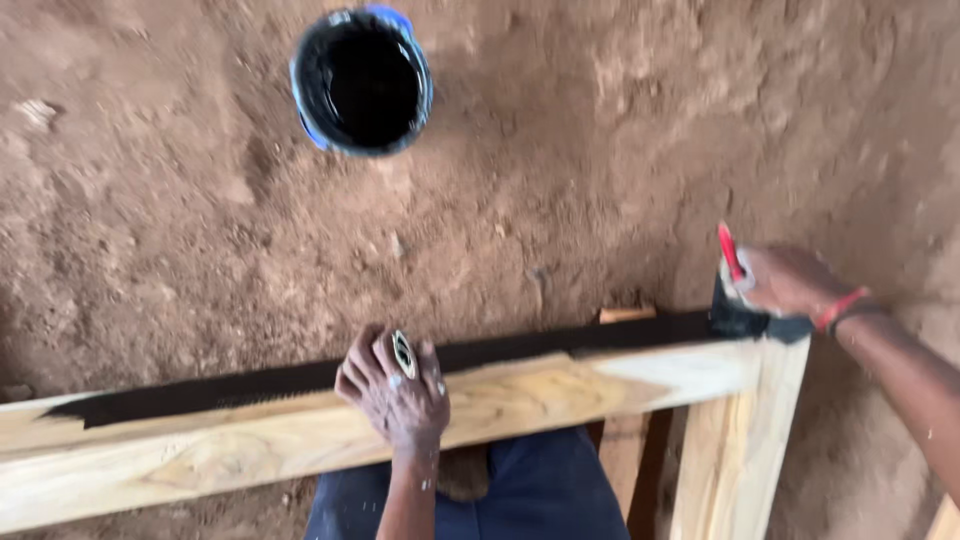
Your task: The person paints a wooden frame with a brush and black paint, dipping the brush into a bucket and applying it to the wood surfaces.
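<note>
My left hand [395,392] rests on a pale wooden beam [250,450], fingers curled over its far edge; a ring shows on one finger. A black painted strip [300,378] runs along the beam's far edge. My right hand [785,280] grips a paintbrush with a red handle [731,252], its black bristles [735,318] pressed on the beam's right end where a second pale board [735,450] joins at a corner.
A blue bucket [362,80] of black liquid stands on the reddish dirt ground [600,150] beyond the beam. My legs in dark blue trousers [540,495] show below the beam. A small wood block [626,315] lies behind the beam.
</note>
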